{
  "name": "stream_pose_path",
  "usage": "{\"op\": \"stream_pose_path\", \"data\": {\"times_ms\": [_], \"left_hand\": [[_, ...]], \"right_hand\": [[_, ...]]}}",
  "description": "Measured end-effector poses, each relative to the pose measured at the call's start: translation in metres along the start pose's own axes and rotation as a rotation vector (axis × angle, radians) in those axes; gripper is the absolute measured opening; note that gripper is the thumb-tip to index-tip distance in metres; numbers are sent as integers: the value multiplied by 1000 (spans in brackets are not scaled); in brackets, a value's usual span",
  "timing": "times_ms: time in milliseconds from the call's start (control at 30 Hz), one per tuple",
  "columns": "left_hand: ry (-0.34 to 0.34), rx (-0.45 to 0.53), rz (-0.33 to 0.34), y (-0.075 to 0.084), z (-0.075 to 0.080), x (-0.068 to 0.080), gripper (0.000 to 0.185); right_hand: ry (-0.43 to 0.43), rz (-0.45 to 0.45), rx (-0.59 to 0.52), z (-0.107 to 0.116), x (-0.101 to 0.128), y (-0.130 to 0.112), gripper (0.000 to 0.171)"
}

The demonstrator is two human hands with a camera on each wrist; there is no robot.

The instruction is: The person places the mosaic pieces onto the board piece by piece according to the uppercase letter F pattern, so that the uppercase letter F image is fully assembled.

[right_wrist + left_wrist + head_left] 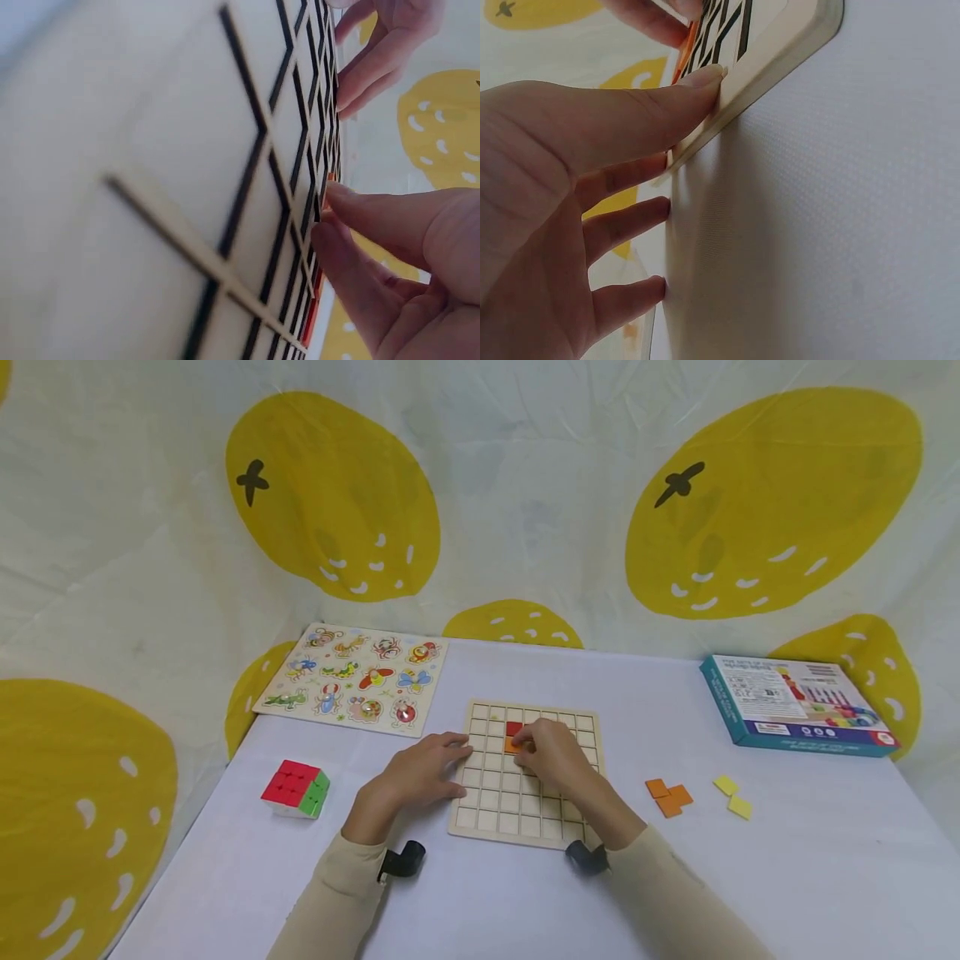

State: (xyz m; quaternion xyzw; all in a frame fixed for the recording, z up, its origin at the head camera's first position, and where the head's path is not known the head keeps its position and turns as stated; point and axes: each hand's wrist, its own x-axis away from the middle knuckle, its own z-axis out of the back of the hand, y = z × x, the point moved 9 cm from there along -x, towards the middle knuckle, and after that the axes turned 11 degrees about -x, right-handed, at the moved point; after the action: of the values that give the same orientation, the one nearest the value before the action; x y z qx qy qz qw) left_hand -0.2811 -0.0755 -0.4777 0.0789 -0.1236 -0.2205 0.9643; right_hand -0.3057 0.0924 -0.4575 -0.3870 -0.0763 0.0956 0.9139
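Note:
A square wooden grid board (510, 838) lies in front of me in the head view. My right hand (557, 756) is over its upper middle, thumb and fingertips pinching an orange square tile (510, 746) at one cell. Directly behind that tile, a red tile (513, 728) sits in the grid, partly covered by the hand. My left hand (422, 772) is at the board's left edge with fingers spread. In the left wrist view its thumb (652, 112) rests against the board's rim, and the other fingertips are at the white tabletop.
Loose orange tiles (670, 797) and yellow tiles (732, 797) lie right of the board. A puzzle cube (295, 788) stands at left. Behind it is an insect peg puzzle (352, 678). At the back right lies a teal-edged box (798, 703). A fruit-print cloth hangs behind.

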Motion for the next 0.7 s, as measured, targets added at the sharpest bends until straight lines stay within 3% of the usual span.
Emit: {"op": "stream_pose_path", "data": {"times_ms": [267,400,533,700], "left_hand": [[5,12,-16,2,0,0,66],[6,2,-13,1,1,0,66],[13,-6,-22,0,2,1,65],[15,-1,-31,-1,1,0,65]], "right_hand": [[-8,99,-172,10,25,4,45],[47,133,-122,31,37,11,51],[86,58,8,57,45,32,54],[84,-62,67,89,60,70,59]]}}
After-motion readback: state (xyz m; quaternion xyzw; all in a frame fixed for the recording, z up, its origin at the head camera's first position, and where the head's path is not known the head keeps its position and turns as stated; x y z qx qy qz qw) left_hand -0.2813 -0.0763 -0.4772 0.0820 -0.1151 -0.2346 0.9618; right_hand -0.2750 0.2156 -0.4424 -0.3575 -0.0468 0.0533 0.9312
